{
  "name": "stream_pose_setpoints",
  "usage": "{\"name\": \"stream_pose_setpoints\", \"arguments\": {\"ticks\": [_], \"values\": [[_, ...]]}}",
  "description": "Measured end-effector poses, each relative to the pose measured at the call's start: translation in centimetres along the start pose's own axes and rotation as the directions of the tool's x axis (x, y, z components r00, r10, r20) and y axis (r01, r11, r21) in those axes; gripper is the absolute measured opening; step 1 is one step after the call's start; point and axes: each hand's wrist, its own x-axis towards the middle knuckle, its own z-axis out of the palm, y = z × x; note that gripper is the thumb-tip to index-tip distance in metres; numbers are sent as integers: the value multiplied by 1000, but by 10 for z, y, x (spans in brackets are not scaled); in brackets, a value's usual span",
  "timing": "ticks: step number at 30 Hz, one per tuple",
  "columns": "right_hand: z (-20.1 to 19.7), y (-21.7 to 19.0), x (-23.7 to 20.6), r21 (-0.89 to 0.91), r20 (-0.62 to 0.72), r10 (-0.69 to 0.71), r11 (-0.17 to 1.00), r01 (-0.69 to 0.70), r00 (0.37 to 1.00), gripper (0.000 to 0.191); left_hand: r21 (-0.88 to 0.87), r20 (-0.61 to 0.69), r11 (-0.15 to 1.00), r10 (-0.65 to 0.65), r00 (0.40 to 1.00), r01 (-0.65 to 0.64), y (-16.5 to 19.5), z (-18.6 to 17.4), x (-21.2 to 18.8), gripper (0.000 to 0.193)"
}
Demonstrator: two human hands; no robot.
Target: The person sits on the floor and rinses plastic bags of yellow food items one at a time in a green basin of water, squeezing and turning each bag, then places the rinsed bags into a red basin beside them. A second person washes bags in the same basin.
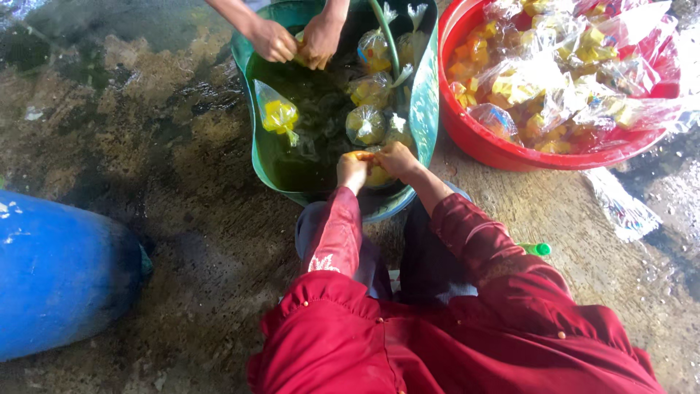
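Both hands, left hand (353,169) and right hand (396,159), gripping yellow bag (376,175), green tub (426,95) of bags in water, red tub (474,138) heaped likewise.

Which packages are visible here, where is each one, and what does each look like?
Small bag: between left hand and right hand, clear plastic, yellow inside.
Floating bags: in the green tub, clear, knotted, yellow contents.
Piled bags: filling the red basin, clear, yellow and orange pieces.
Empty bag: on wet ground, flat, clear.
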Motion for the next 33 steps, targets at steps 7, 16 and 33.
{"name": "stream_pose_setpoints", "arguments": {"ticks": [7,16,33], "values": [[-9,-3,-13,326,-71,208,929,-174,976,32,416,37,839,370,928,-351,-9,3,-5,9],[-43,-13,-42,-75,-169,-143,988,132,975,27,545,-6,500,805,594,-673,-16,2,-8,18],[-314,108,-245,547,-508,437,830,-115,742,29,172,26,863,478,878,-475,-16,-22,2,10]]}}
